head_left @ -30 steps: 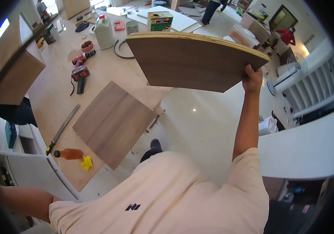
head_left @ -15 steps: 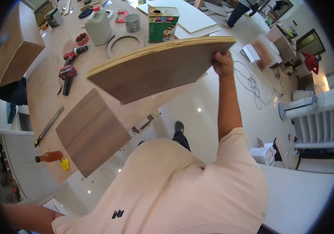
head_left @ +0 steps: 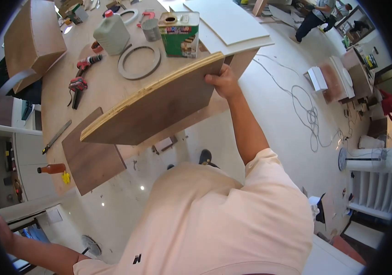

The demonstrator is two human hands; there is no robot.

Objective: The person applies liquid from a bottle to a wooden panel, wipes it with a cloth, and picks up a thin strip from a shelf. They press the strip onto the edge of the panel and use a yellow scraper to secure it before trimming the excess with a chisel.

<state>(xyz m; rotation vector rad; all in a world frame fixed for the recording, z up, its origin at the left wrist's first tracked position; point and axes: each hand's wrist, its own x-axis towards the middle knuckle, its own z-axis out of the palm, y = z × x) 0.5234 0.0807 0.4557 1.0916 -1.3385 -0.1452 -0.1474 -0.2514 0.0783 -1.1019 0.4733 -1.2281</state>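
Observation:
My right hand [head_left: 225,81] is closed on the far right end of a curved-edge plywood board [head_left: 159,103], thumb on its brown face. The board is tilted above the table, with its pale layered edge upward. Partly beneath it lies a second brown wood-grain panel [head_left: 90,156], overhanging the table edge. My left hand [head_left: 2,229] is at the dark lower left border, away from the board; its fingers are too dim to read. A thin grey curved strip [head_left: 10,85] crosses the left side of the view; its lower end is hidden.
On the worktable [head_left: 109,87] are a red drill [head_left: 79,82], a handsaw [head_left: 57,136], an orange-brown bottle [head_left: 51,168], a roll of edge banding [head_left: 138,63], a green tin [head_left: 180,36] and a jug [head_left: 111,34]. Cable [head_left: 308,110] lies on the floor. A person [head_left: 313,20] stands beyond.
The plywood board has moved left and lower in view with my right hand. My left hand has come into view, and the grey strip shows more clearly at the left.

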